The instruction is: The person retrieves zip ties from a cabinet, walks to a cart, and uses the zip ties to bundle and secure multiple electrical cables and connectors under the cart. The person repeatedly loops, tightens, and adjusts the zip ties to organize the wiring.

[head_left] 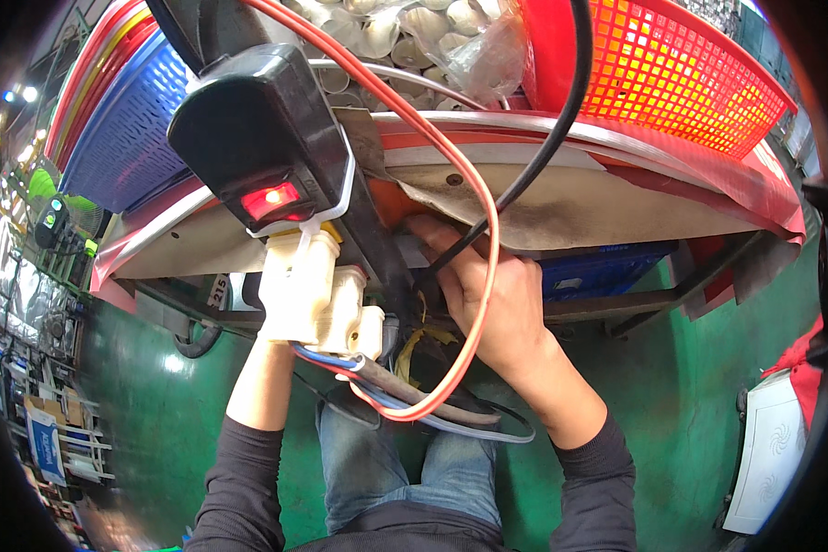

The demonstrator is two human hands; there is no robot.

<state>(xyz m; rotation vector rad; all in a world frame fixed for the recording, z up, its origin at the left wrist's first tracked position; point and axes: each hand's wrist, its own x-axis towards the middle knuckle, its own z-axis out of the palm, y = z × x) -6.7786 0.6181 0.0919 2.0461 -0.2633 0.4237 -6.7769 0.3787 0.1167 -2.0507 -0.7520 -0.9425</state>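
Observation:
My right hand (497, 294) reaches in under the bench's front edge beside a dark metal post (377, 230). Its fingers are bent inward, and their tips and whatever they hold are hidden. A black cable (534, 175) crosses in front of these fingers. My left hand is hidden behind cream plastic blocks (299, 285); only its wrist (267, 368) shows below them. Directly above the blocks, a black housing (248, 138) carries a lit red rocker switch (270, 198). Orange-red wires (483, 193) loop down past my right hand toward blue and grey leads (414, 405) under the blocks.
Many pale, cup-like parts (405, 46) lie on the bench with clear plastic bags. A red mesh basket (672, 74) stands right, blue and red baskets (129, 129) left. Under the bench sits a blue crate (607, 271). A white box (768, 451) stands on the green floor (681, 386).

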